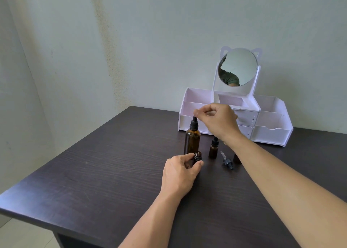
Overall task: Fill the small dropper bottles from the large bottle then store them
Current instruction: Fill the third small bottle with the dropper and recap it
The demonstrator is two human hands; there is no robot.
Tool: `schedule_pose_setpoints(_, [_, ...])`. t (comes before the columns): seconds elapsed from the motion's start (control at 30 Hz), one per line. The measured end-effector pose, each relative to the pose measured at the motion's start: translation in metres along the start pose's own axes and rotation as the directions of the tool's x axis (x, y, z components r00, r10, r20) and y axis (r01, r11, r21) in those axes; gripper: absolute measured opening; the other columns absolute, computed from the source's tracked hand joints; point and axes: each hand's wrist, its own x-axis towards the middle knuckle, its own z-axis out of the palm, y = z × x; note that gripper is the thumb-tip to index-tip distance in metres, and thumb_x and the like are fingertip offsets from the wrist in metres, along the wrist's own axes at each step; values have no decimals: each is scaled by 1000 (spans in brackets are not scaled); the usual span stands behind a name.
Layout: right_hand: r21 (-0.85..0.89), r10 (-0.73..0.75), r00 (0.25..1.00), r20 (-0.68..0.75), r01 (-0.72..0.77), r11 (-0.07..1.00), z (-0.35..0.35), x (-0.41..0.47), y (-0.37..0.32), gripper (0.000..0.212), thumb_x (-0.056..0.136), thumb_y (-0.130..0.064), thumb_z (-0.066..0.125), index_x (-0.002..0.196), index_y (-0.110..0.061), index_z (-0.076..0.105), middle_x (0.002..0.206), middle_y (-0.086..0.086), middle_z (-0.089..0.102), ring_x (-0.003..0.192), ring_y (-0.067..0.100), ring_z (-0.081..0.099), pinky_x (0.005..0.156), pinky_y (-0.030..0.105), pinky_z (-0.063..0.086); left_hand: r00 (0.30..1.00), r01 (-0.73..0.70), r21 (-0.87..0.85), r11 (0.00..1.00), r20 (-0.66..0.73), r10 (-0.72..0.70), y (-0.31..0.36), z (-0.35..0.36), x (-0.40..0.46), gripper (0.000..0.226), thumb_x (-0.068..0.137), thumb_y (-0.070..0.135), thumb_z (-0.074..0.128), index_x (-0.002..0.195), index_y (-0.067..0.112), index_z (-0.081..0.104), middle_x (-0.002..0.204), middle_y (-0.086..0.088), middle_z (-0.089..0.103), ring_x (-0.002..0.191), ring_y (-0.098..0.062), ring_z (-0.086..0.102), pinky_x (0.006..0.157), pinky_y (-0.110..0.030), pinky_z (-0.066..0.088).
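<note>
A tall amber bottle (192,140) with a black dropper cap stands upright on the dark table (97,172). My right hand (217,121) pinches the rubber bulb at the top of that cap. Just in front of it, my left hand (181,172) holds a small open amber bottle (197,156) with no cap. A second small amber bottle (213,148), capped, stands to the right. A loose dropper cap (226,160) lies on its side on the table. Another small dark bottle (237,158) is mostly hidden behind my right forearm.
A white organiser (270,122) with open compartments, small drawers and a round cat-eared mirror (238,66) stands at the back of the table against the wall. The table's left edge and near corner drop off to a tiled floor.
</note>
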Motion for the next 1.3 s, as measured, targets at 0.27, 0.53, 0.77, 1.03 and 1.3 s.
schedule_pose_setpoints(0.27, [-375,20,1000,-6,-21,927,-41,-64,50,13,78,-32,75,82,-22,67,72,-14,64,69,8,61,70,27,52,1000,-8,-15,1000,-25,8,-2,2,2,39,82,48,70,115,27,71,60,13,54,58,-3,52,64,-17,45])
schedule_pose_setpoints(0.53, [-616,119,993,4,-91,783,-39,-83,82,32,79,-51,69,95,-25,63,90,-9,68,89,21,63,74,32,50,1000,-5,20,1000,19,5,-2,1,1,35,83,45,70,114,28,72,63,9,60,58,-6,55,62,-23,51])
schedule_pose_setpoints(0.77, [-577,98,994,-44,-105,810,-35,-77,80,23,80,-37,68,97,-22,63,90,-6,71,90,24,64,73,31,49,1000,-3,34,999,9,3,-1,-9,7,36,84,39,71,117,26,70,70,5,67,66,-9,60,75,-35,58])
schedule_pose_setpoints(1.03, [-234,-233,948,-218,181,955,-41,-101,73,16,74,-8,75,88,-11,67,89,2,62,73,8,59,69,17,51,998,35,84,996,42,-39,-7,0,-7,42,82,40,73,120,22,69,67,9,62,62,-5,56,68,-25,53])
schedule_pose_setpoints(1.3, [-56,-261,964,-54,258,965,-31,-95,54,26,85,-1,65,106,-16,70,97,-5,62,78,2,58,74,7,44,996,19,114,993,86,-29,-2,2,3,50,79,43,75,124,22,66,89,-2,72,66,-4,54,73,-23,51])
